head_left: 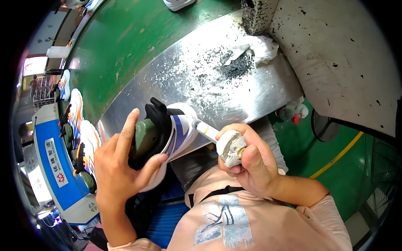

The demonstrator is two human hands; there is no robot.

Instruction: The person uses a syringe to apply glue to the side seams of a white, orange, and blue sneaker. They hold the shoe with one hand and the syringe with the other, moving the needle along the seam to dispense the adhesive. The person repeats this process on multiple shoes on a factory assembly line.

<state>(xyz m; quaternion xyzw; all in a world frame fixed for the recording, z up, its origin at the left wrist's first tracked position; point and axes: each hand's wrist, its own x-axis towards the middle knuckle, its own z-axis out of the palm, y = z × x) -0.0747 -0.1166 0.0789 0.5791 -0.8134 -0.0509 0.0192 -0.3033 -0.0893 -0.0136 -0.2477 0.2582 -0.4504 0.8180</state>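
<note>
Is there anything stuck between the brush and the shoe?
Nothing visible. The right hand holds a glue-crusted white brush whose tip meets the white and purple shoe on its green last, held by the left hand. No object sits between them.

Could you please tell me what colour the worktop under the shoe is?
Bare silvery metal worktop, flecked with dark specks, seen in the head view.

The left hand (119, 163) covers the lower side of the shoe (167, 134). The brush (217, 140) tip is hidden behind the shoe's heel, and the right hand (251, 163) wraps its crusted handle. The far shoes (77, 125) are blurred.
</note>
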